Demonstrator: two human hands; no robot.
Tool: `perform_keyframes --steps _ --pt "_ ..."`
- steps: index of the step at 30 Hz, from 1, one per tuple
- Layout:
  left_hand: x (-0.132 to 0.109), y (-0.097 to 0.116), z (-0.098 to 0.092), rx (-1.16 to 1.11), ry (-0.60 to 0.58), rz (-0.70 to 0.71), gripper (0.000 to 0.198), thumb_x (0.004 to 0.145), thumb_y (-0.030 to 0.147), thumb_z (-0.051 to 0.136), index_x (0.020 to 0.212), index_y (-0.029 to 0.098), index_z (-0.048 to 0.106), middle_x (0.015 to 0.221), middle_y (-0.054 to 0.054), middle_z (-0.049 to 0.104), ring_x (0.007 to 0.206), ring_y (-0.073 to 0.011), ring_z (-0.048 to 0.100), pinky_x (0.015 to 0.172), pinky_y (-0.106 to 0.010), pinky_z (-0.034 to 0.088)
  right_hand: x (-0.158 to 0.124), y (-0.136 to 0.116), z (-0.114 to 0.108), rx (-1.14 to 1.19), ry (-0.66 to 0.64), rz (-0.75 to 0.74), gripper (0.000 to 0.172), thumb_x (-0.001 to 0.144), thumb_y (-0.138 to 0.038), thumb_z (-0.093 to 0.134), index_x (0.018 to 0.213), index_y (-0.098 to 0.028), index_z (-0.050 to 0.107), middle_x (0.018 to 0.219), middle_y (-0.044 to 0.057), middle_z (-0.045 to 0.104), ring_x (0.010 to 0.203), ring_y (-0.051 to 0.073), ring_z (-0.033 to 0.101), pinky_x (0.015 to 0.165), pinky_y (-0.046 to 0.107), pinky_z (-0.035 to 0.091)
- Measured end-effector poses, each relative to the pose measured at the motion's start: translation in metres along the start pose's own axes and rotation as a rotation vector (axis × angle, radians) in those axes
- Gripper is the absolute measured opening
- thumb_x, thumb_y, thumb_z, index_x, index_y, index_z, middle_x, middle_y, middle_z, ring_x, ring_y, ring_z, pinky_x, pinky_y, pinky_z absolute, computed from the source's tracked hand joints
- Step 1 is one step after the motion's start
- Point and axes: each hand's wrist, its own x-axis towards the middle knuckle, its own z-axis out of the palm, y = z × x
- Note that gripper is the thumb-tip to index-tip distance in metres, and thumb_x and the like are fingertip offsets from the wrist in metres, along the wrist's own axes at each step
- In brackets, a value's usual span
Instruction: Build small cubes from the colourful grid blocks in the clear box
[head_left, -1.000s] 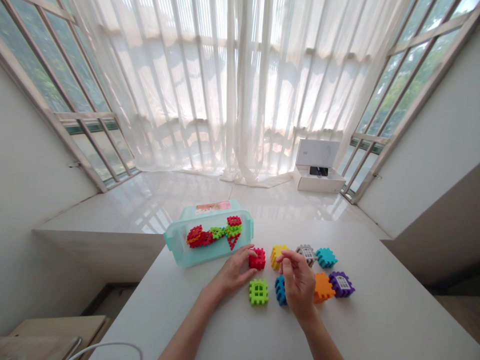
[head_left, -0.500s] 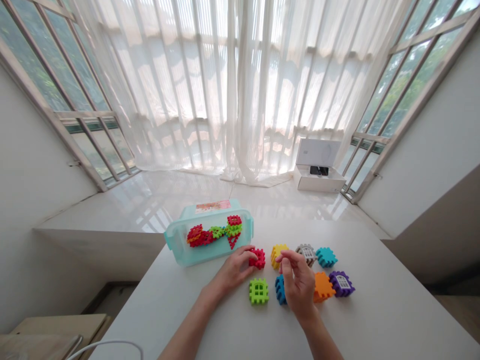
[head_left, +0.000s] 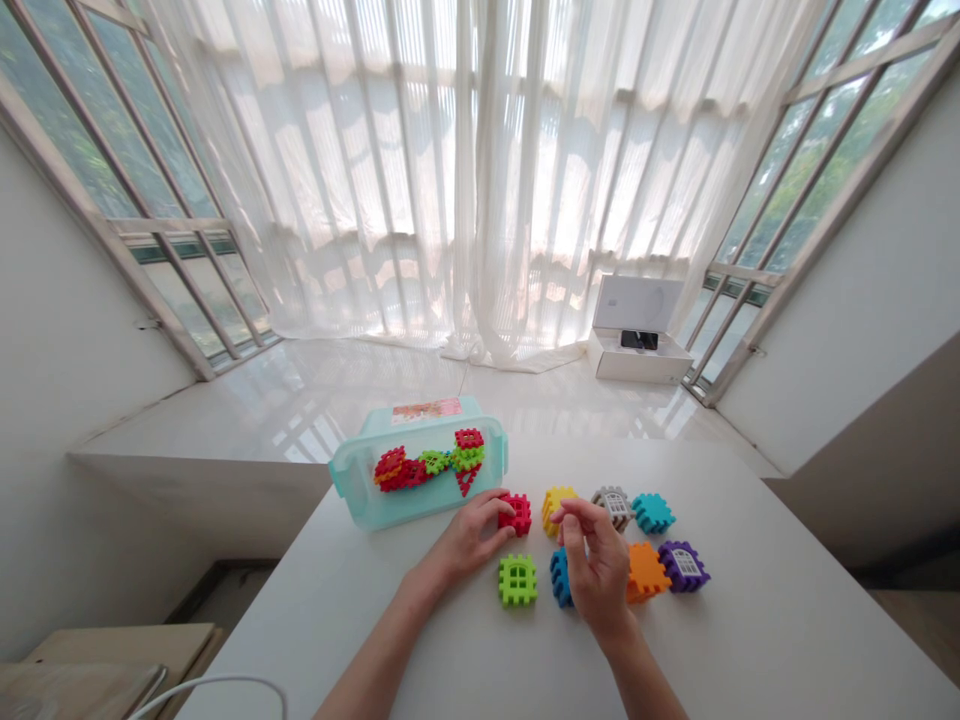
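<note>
My left hand grips a red waffle-shaped building block with its fingertips. My right hand hangs with curled fingers over a blue block, holding nothing. Around it lie a yellow block, a grey window block, a teal block, an orange block and a purple window block. A green window block sits between my hands. Linked colored blocks lie inside a see-through aqua plastic box, just left of the red block.
All this stands on a white table whose far edge drops to a glossy white floor. Beyond it are a white box holding a phone, sheer curtains and windows. A white cable curves at the lower left.
The red block has turned slightly under my left fingers and now sits tilted. My right hand and the other blocks have barely moved.
</note>
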Motion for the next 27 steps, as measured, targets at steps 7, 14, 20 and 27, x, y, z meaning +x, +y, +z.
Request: perform_keyframes --steps 7,14,20,27 --pt "0.0 0.0 -0.001 -0.01 -0.011 0.007 0.009 0.089 0.025 0.066 0.097 0.022 0.07 0.125 -0.01 0.067 0.129 -0.0249 0.057 0.109 -0.037 0.046 0.0 -0.002 -0.001 -0.009 -0.006 -0.003 0.017 0.099 -0.02 0.053 0.111 -0.022 0.064 0.09 0.004 0.072 0.076 0.016 0.069 0.07 0.03 0.057" --pt "-0.001 -0.001 -0.001 -0.008 -0.002 0.02 0.021 0.086 0.024 0.068 0.107 0.022 0.067 0.13 -0.012 0.064 0.129 -0.0275 0.057 0.109 -0.043 0.047 0.001 -0.002 0.0 -0.014 -0.003 -0.012 0.017 0.098 -0.018 0.053 0.111 -0.023 0.063 0.089 0.002 0.072 0.074 0.014 0.068 0.071 0.029 0.057" --pt "-0.006 -0.011 -0.001 -0.03 0.0 -0.006 0.057 0.08 0.02 0.07 0.134 0.022 0.051 0.135 -0.012 0.062 0.125 -0.0272 0.06 0.105 -0.043 0.052 0.001 -0.002 -0.001 -0.013 0.004 -0.017 0.018 0.098 -0.018 0.053 0.112 -0.022 0.063 0.089 0.003 0.073 0.075 0.015 0.069 0.07 0.029 0.057" --pt "-0.008 -0.022 0.001 -0.013 -0.027 -0.047 0.063 0.082 0.016 0.067 0.14 0.022 0.046 0.139 -0.012 0.06 0.125 -0.0265 0.06 0.11 -0.045 0.048 0.002 -0.003 -0.001 -0.014 0.007 -0.025 0.018 0.098 -0.017 0.054 0.112 -0.022 0.063 0.088 0.003 0.073 0.073 0.015 0.069 0.069 0.028 0.058"
